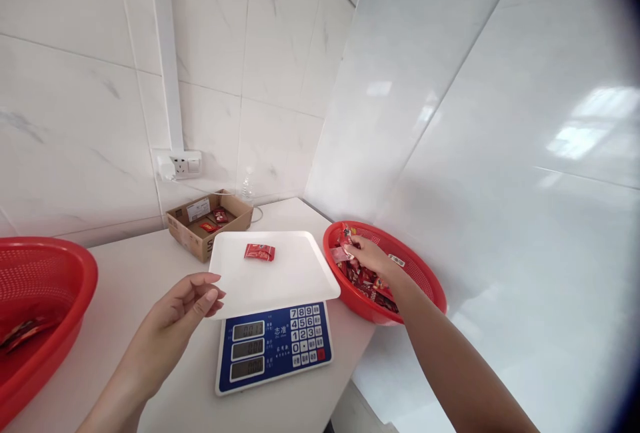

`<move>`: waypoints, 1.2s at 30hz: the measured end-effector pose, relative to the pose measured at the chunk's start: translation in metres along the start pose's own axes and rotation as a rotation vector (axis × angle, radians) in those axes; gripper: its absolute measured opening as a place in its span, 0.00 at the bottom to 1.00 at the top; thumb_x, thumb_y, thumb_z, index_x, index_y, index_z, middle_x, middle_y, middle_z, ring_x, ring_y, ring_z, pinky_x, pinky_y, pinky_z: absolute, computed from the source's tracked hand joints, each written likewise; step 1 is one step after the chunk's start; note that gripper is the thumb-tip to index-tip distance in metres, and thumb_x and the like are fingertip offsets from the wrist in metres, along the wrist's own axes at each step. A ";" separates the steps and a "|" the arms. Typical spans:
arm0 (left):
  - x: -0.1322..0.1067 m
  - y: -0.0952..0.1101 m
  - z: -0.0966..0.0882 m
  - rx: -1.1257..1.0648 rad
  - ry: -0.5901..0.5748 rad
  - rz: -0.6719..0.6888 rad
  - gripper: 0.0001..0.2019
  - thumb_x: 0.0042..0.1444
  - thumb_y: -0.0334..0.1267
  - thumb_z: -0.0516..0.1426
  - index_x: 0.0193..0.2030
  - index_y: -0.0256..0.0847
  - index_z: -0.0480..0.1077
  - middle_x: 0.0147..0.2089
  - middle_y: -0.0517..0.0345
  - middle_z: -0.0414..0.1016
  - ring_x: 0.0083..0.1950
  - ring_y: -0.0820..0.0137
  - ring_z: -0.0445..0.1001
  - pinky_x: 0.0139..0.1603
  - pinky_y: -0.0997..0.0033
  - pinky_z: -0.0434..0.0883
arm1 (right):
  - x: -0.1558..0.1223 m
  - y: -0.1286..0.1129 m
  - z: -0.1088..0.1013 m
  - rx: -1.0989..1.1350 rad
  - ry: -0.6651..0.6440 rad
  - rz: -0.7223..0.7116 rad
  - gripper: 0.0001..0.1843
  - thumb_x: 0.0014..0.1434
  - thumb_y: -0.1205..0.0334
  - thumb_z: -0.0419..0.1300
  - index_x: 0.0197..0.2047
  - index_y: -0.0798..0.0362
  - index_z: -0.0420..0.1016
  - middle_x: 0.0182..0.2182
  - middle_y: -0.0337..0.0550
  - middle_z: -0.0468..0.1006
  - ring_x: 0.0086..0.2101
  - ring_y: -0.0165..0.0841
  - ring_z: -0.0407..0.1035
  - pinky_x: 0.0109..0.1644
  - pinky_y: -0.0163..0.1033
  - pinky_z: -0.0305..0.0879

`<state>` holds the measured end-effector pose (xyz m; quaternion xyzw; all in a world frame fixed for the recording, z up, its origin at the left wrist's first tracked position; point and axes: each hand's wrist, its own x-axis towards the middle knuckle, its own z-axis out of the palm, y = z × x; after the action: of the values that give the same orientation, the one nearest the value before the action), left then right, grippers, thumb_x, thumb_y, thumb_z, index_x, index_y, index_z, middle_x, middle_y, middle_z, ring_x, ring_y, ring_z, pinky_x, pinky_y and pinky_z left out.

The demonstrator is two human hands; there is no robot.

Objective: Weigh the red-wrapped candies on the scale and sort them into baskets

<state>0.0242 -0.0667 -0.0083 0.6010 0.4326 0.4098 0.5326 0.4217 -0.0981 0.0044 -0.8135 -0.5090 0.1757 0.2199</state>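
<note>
My right hand (367, 254) pinches a small red packet (345, 233) over the red plastic basket (420, 269) on the right. Many similar packets (367, 281) lie in that basket. Loosely curled, with its fingers apart and nothing in them, my left hand (183, 313) is at the left edge of the white weighing tray (295, 279); whether it touches the tray I cannot tell. One red packet (259, 252) lies flat on the tray. Below it is the scale's blue panel (275, 346), with three displays and a keypad.
Behind the tray stands an open cardboard box (185, 229) with a few red packets inside. A clear bottle (247, 186) is by the wall. Another red basket (85, 279) with packets occupies the left of the white table (120, 286). A socket (181, 165) has a plug in it.
</note>
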 end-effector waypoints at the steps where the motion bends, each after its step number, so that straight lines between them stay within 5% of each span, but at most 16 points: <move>1: 0.000 0.000 0.001 0.002 -0.004 0.003 0.22 0.47 0.59 0.59 0.43 0.46 0.70 0.36 0.55 0.77 0.41 0.62 0.76 0.46 0.62 0.74 | -0.002 -0.009 0.002 0.059 -0.018 -0.045 0.16 0.63 0.52 0.48 0.45 0.52 0.69 0.37 0.44 0.77 0.34 0.34 0.72 0.35 0.35 0.65; 5: -0.001 0.003 0.002 -0.005 0.000 0.018 0.22 0.47 0.58 0.60 0.41 0.46 0.71 0.35 0.55 0.77 0.40 0.62 0.76 0.45 0.60 0.75 | -0.005 -0.048 0.030 0.290 -0.148 -0.208 0.18 0.59 0.54 0.56 0.50 0.51 0.68 0.39 0.43 0.78 0.29 0.30 0.72 0.31 0.34 0.65; 8: -0.002 0.006 0.003 -0.014 0.009 0.020 0.22 0.47 0.59 0.59 0.41 0.45 0.71 0.35 0.55 0.77 0.40 0.62 0.75 0.45 0.61 0.74 | -0.003 -0.069 0.056 0.102 -0.199 -0.287 0.16 0.60 0.55 0.56 0.48 0.52 0.72 0.34 0.42 0.79 0.28 0.30 0.72 0.31 0.34 0.65; 11: -0.002 0.007 0.003 -0.018 0.006 0.016 0.22 0.47 0.59 0.59 0.41 0.46 0.70 0.35 0.56 0.76 0.40 0.64 0.75 0.45 0.64 0.74 | 0.001 -0.078 0.071 -0.079 -0.124 -0.315 0.12 0.57 0.57 0.58 0.43 0.51 0.76 0.39 0.44 0.78 0.37 0.36 0.73 0.39 0.38 0.65; 16: -0.002 0.005 0.000 -0.037 -0.004 0.005 0.22 0.48 0.59 0.59 0.42 0.46 0.69 0.36 0.56 0.76 0.42 0.65 0.74 0.46 0.65 0.73 | 0.000 -0.079 0.072 -0.227 0.032 -0.290 0.15 0.59 0.55 0.56 0.47 0.50 0.75 0.48 0.49 0.73 0.42 0.41 0.70 0.41 0.41 0.61; 21: -0.002 0.005 0.000 -0.029 -0.026 0.004 0.22 0.49 0.59 0.58 0.43 0.45 0.69 0.36 0.57 0.75 0.40 0.66 0.73 0.46 0.66 0.73 | -0.006 -0.081 0.077 -0.284 -0.020 -0.353 0.10 0.58 0.62 0.58 0.42 0.46 0.77 0.43 0.41 0.73 0.39 0.35 0.71 0.38 0.35 0.59; 27: -0.003 0.007 -0.002 -0.025 -0.039 0.003 0.22 0.49 0.59 0.58 0.44 0.45 0.68 0.37 0.57 0.74 0.41 0.67 0.72 0.47 0.67 0.72 | -0.008 -0.094 0.085 -0.270 -0.032 -0.360 0.12 0.59 0.63 0.56 0.45 0.49 0.76 0.43 0.44 0.72 0.38 0.35 0.71 0.39 0.36 0.60; 33: -0.004 0.007 -0.003 -0.024 -0.043 0.007 0.21 0.51 0.57 0.57 0.45 0.45 0.68 0.38 0.57 0.74 0.43 0.67 0.72 0.48 0.67 0.71 | -0.022 -0.112 0.094 -0.080 -0.179 -0.473 0.25 0.50 0.60 0.65 0.53 0.48 0.71 0.47 0.44 0.71 0.42 0.34 0.70 0.48 0.37 0.63; 36: -0.004 0.008 -0.002 -0.022 -0.037 0.016 0.21 0.51 0.57 0.57 0.45 0.44 0.68 0.38 0.57 0.75 0.42 0.66 0.73 0.47 0.66 0.71 | -0.023 -0.111 0.097 -0.007 -0.152 -0.496 0.25 0.51 0.63 0.63 0.54 0.48 0.71 0.52 0.46 0.69 0.47 0.37 0.68 0.52 0.40 0.62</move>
<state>0.0212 -0.0706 -0.0006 0.6059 0.4135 0.4076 0.5438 0.2792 -0.0591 -0.0158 -0.6492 -0.7085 0.1752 0.2144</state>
